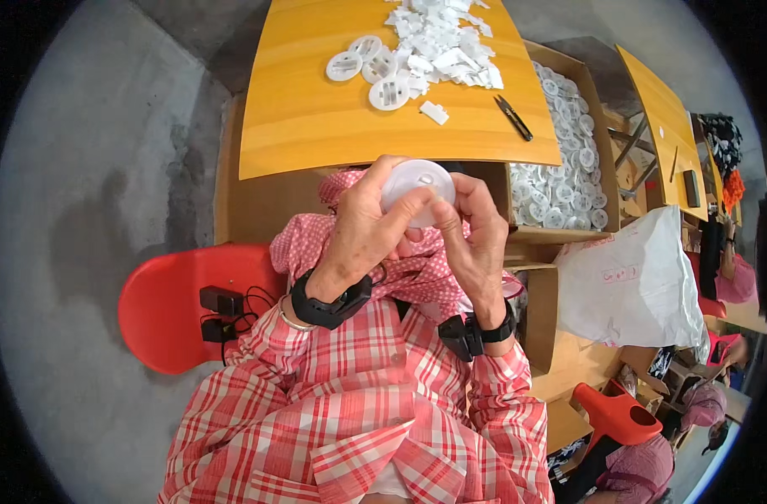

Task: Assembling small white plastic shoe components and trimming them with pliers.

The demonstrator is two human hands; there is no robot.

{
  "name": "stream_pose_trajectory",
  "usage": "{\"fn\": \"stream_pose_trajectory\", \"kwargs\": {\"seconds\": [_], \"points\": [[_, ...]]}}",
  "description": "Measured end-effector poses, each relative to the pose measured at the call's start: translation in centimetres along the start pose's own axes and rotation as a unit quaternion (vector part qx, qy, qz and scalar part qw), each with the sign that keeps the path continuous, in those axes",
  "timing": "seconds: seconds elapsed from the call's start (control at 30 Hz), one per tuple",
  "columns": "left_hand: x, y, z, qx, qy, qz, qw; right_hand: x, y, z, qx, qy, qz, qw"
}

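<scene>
Just off the near edge of the yellow table, both my hands grip a round white plastic disc [411, 178]. My left hand [354, 220] wraps its left side, with the thumb lying across the front. On the right rim are the fingers of my right hand [477, 235], its thumb pressed close to the left thumb near the lower part. A small raised spot shows on the disc's face; its back is hidden. Several similar round cases [389, 94] with grey strips inside lie on the table [316, 126], beside a heap of white plastic pieces [442, 42].
One loose white piece [434, 112] and black snips [513, 118] lie on the table. To the right, a cardboard box [602, 168] holds many round cases, near a white plastic sack [623, 281]. A red chair [161, 294] bears black adapters [221, 301]. Other people [639, 462] sit far right.
</scene>
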State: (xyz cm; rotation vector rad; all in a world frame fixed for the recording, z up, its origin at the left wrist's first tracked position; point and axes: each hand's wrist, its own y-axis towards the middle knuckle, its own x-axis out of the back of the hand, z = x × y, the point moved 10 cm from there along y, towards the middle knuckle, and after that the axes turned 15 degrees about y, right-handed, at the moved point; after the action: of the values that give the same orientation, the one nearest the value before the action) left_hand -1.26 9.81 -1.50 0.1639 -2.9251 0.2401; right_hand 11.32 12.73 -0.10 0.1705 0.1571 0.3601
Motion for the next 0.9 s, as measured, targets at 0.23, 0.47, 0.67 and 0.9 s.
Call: {"fn": "stream_pose_trajectory", "kwargs": {"seconds": [0.23, 0.47, 0.67, 0.9], "points": [[0.6, 0.2, -0.5, -0.011, 0.007, -0.033, 0.999, 0.1, 0.0, 1.2, 0.041, -0.108, -0.010, 0.993], [1.2, 0.1, -1.4, -0.108, 0.113, -0.122, 0.980, 0.8, -0.4, -0.2, 0.055, -0.022, -0.060, 0.996], [-1.1, 1.4, 1.4, -0.017, 0.029, -0.033, 0.999, 2.3, -0.4, -3.7, -0.013, -0.018, -0.048, 0.999], [-2.2, 1.3, 2.5, 0.016, 0.001, 0.022, 1.000, 1.8, -0.8, -2.8, -0.040, -0.002, -0.034, 0.999]]}}
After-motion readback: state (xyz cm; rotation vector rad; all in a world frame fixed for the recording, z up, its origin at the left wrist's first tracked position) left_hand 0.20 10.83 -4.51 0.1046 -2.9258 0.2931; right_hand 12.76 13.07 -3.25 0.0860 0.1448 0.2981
